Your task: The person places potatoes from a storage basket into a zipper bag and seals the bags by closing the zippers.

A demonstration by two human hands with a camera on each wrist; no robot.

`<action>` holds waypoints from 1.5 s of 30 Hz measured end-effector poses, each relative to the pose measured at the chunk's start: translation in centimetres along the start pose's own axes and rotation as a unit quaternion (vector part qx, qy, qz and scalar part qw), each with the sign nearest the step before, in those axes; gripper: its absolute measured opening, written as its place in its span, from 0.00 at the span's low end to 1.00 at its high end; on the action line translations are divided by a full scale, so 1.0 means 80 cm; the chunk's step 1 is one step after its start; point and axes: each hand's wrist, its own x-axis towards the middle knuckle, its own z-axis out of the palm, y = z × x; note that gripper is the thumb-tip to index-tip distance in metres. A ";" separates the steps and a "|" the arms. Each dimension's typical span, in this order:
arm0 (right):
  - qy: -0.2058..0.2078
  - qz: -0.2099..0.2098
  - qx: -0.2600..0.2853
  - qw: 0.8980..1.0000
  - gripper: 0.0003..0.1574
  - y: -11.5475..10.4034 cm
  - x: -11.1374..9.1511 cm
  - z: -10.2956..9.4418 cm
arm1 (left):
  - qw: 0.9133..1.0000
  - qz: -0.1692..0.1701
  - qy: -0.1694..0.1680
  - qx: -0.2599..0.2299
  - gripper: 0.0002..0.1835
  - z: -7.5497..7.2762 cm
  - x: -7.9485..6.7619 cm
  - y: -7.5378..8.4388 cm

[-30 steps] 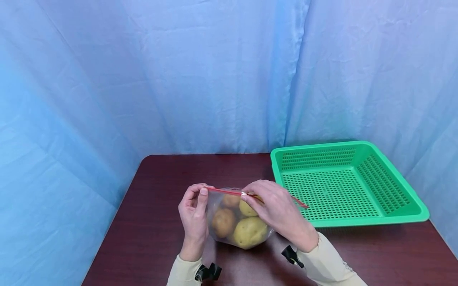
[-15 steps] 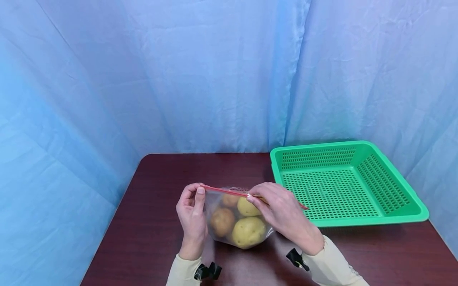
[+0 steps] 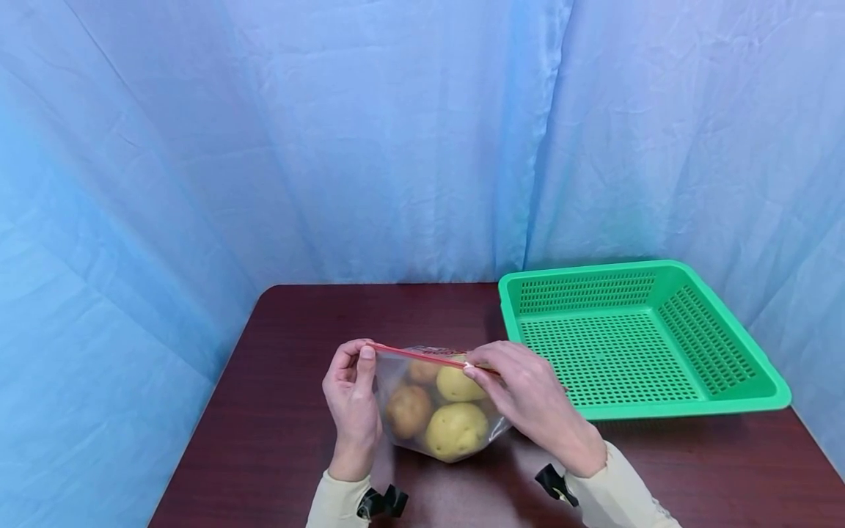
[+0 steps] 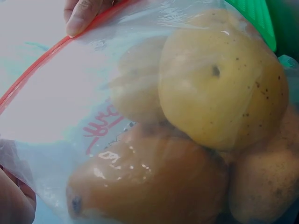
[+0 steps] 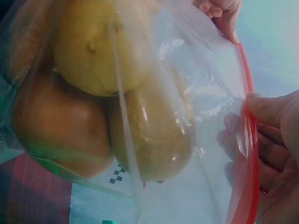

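A clear zip bag (image 3: 386, 378) with a red seal strip (image 3: 422, 356) holds several potatoes, some yellow (image 3: 457, 431) and some brown (image 3: 408, 411). My left hand (image 3: 353, 411) pinches the bag's upper left corner between thumb and fingers. Further right along the strip, my right hand (image 3: 531, 400) pinches the seal, with a small white piece showing at its thumb tip. In the right wrist view the thumb of that hand (image 5: 280, 144) presses on the red strip, and the fingers show behind the clear plastic. The strip's right end is mostly hidden behind the right hand.
A green perforated basket (image 3: 680, 408) stands at the right on the dark red table (image 3: 297, 330), just beyond my right hand. Blue curtains (image 3: 396, 147) hang behind the table. Black camera mounts (image 3: 383, 502) sit at both wrists.
My right hand has slid to the right along the red strip, taking the white piece with it. The left hand, still pinching the corner, has shifted slightly left.
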 end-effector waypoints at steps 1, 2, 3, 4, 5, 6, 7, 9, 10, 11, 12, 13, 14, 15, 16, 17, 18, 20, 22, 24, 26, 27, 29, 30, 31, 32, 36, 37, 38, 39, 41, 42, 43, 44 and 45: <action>0.000 0.001 0.000 1.000 0.14 0.000 -0.001 0.000 | 1.000 0.000 0.001 0.000 0.06 0.000 0.000 0.000; 0.002 0.000 -0.001 1.000 0.15 0.001 -0.002 0.000 | 1.000 0.000 0.001 -0.002 0.06 0.000 0.000 0.000; 0.002 0.000 -0.002 1.000 0.15 0.001 -0.002 -0.001 | 1.000 -0.001 0.001 -0.003 0.06 0.000 0.000 0.000; 0.001 0.002 -0.002 1.000 0.16 0.001 -0.003 -0.001 | 1.000 -0.001 0.002 -0.003 0.06 0.000 0.000 0.000; 0.001 0.002 -0.002 1.000 0.17 0.001 -0.003 -0.002 | 1.000 -0.002 0.003 -0.004 0.06 0.000 0.000 0.000; 0.001 0.003 -0.003 1.000 0.18 0.001 -0.003 -0.002 | 1.000 -0.003 0.004 -0.004 0.06 0.000 0.000 0.000; 0.002 0.002 -0.002 1.000 0.17 0.001 -0.004 -0.002 | 1.000 -0.004 0.005 -0.006 0.07 0.000 0.000 0.001; 0.003 0.003 -0.002 1.000 0.18 0.002 -0.005 -0.002 | 1.000 -0.005 0.005 -0.008 0.07 0.000 0.000 0.000; 0.003 0.004 -0.002 1.000 0.18 0.002 -0.005 -0.003 | 1.000 -0.006 0.005 -0.009 0.07 -0.001 0.000 0.000; 0.005 0.003 -0.002 1.000 0.18 0.002 -0.006 -0.002 | 1.000 -0.006 0.005 -0.010 0.07 -0.001 0.000 0.000; 0.005 0.002 -0.002 1.000 0.18 0.002 -0.006 -0.002 | 1.000 -0.006 0.005 -0.011 0.07 -0.001 0.000 0.000; 0.007 0.001 -0.002 1.000 0.18 0.003 -0.007 -0.002 | 1.000 -0.005 0.005 -0.013 0.07 -0.001 0.000 0.000; 0.007 0.002 -0.002 1.000 0.18 0.003 -0.008 -0.003 | 1.000 -0.004 0.005 -0.012 0.07 -0.001 0.000 0.000; 0.007 0.002 -0.003 1.000 0.18 0.003 -0.008 -0.003 | 1.000 -0.004 0.006 -0.012 0.07 -0.001 0.000 0.000; 0.008 0.003 -0.004 1.000 0.18 0.003 -0.009 -0.003 | 1.000 -0.004 0.006 -0.012 0.07 -0.001 0.000 0.001; 0.008 0.003 -0.004 1.000 0.18 0.003 -0.010 -0.003 | 1.000 -0.003 0.007 -0.012 0.07 -0.001 0.000 0.001; 0.008 0.003 -0.004 1.000 0.18 0.003 -0.010 -0.003 | 1.000 -0.003 0.008 -0.013 0.07 -0.001 0.000 0.001; 0.008 0.003 -0.004 1.000 0.18 0.004 -0.012 -0.004 | 1.000 -0.005 0.009 -0.015 0.07 -0.001 0.000 0.001; 0.008 0.003 -0.004 1.000 0.18 0.004 -0.013 -0.005 | 1.000 -0.008 0.010 -0.018 0.07 -0.001 0.000 0.001; 0.008 0.003 -0.002 1.000 0.18 0.005 -0.014 -0.005 | 1.000 -0.009 0.011 -0.020 0.06 -0.002 0.000 0.001; 0.011 0.003 -0.001 1.000 0.18 0.006 -0.015 -0.006 | 1.000 -0.012 0.011 -0.022 0.07 -0.002 0.000 0.000; 0.013 0.003 0.000 1.000 0.18 0.006 -0.016 -0.006 | 1.000 -0.012 0.011 -0.022 0.07 -0.002 0.001 0.000; 0.018 0.001 0.002 1.000 0.18 0.007 -0.017 -0.006 | 1.000 -0.013 0.011 -0.024 0.07 -0.002 0.001 0.000; 0.020 0.000 0.002 1.000 0.18 0.008 -0.017 -0.006 | 1.000 -0.013 0.012 -0.025 0.07 -0.002 0.001 0.000; 0.022 0.000 0.002 1.000 0.18 0.008 -0.018 -0.006 | 1.000 -0.013 0.012 -0.025 0.07 -0.002 0.001 0.000; 0.023 -0.001 0.001 1.000 0.18 0.008 -0.018 -0.006 | 0.999 -0.013 0.013 -0.026 0.07 -0.002 0.001 0.000; 0.027 -0.005 -0.003 1.000 0.18 0.008 -0.021 -0.007 | 0.999 -0.014 0.014 -0.029 0.07 -0.002 0.000 0.000; 0.027 -0.006 -0.003 1.000 0.18 0.008 -0.021 -0.007 | 0.999 -0.014 0.014 -0.029 0.07 -0.002 0.000 0.000; 0.028 -0.007 -0.002 1.000 0.18 0.008 -0.022 -0.007 | 0.999 -0.014 0.015 -0.029 0.07 -0.002 0.000 0.000; 0.028 -0.006 -0.002 1.000 0.18 0.009 -0.022 -0.008 | 0.999 -0.014 0.015 -0.030 0.07 -0.002 0.000 0.000; 0.030 -0.007 -0.001 1.000 0.18 0.009 -0.023 -0.008 | 0.999 -0.015 0.016 -0.030 0.07 -0.003 0.000 0.000; 0.030 -0.006 -0.001 1.000 0.18 0.009 -0.024 -0.009 | 0.999 -0.014 0.016 -0.031 0.07 -0.002 0.000 0.000; 0.030 -0.005 -0.002 1.000 0.18 0.009 -0.025 -0.009 | 0.999 -0.015 0.017 -0.032 0.07 -0.002 0.000 0.000; 0.031 -0.004 -0.002 1.000 0.18 0.009 -0.026 -0.010 | 0.999 -0.014 0.017 -0.034 0.08 -0.003 0.001 0.000; 0.032 -0.005 -0.002 0.999 0.18 0.009 -0.026 -0.010 | 0.999 -0.014 0.017 -0.035 0.08 -0.003 0.001 0.000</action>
